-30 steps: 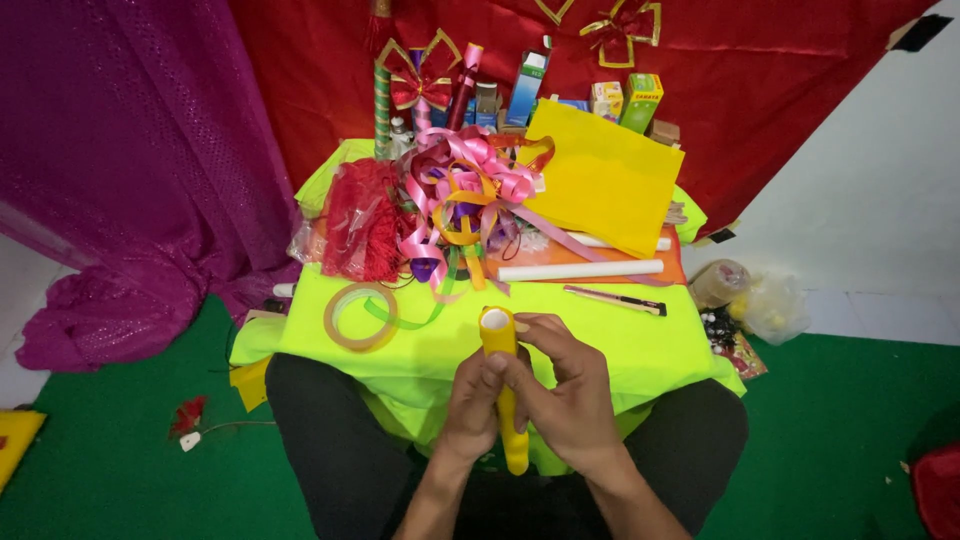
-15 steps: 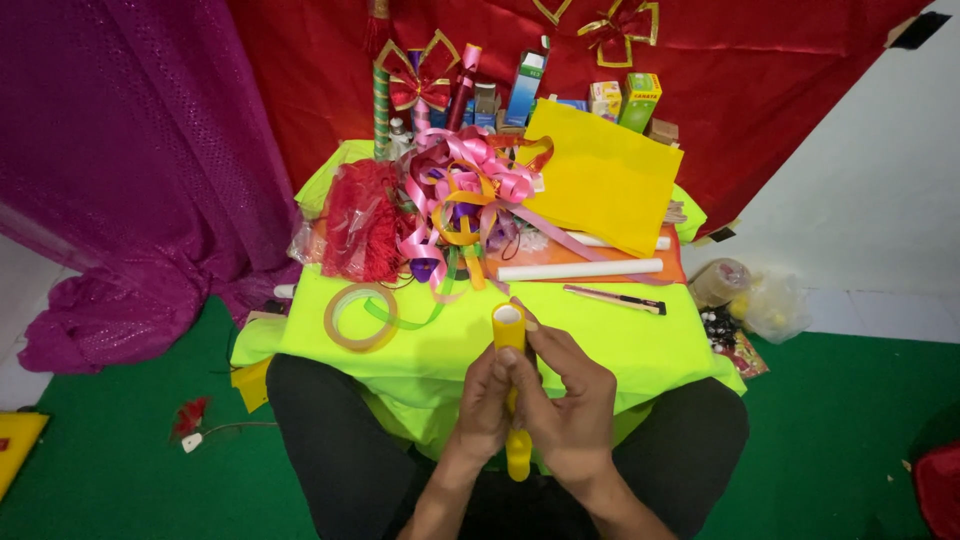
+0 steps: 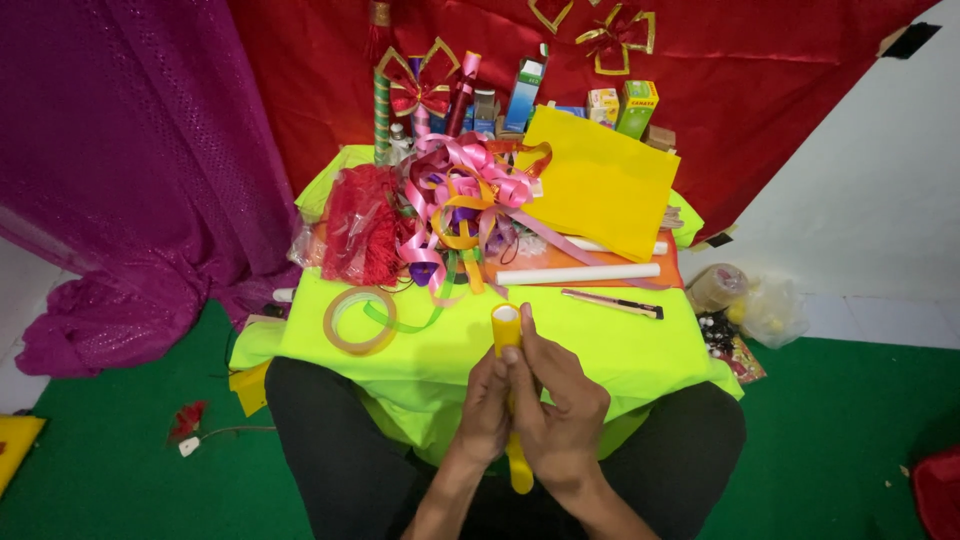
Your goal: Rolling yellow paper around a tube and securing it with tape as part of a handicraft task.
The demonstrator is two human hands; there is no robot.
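Between the earlier frames and this one, our hands had slid a little down the yellow paper roll (image 3: pixel 507 335), leaving more of its open top end bare, while the roll itself had stayed upright over the near edge of the table.

We held the roll in front of our lap, its hollow white-lined mouth pointing up and away from us and its lower end (image 3: pixel 520 475) poking out below our wrists. Our left hand (image 3: pixel 484 408) was wrapped around the left side of the roll, fingers curled tight on it. Our right hand (image 3: pixel 560 415) closed over it from the right, with the forefinger (image 3: pixel 532 340) laid straight along the paper toward the top; the other fingers were folded, though we could not quite tell from this angle how far they reached round the back.

Just beyond the roll lay the lime-green tablecloth (image 3: pixel 640 345). On it, to the left, sat a ring of clear tape (image 3: pixel 358 320); to the right lay a slim cutter knife (image 3: pixel 612 302) and, behind it, a white paper tube (image 3: pixel 578 273) on an orange sheet. Farther back rose a tangle of pink and gold ribbons (image 3: pixel 465 195), a red mesh bundle (image 3: pixel 357 225) and a yellow paper sheet (image 3: pixel 598 180) against the red backdrop (image 3: pixel 300 90).
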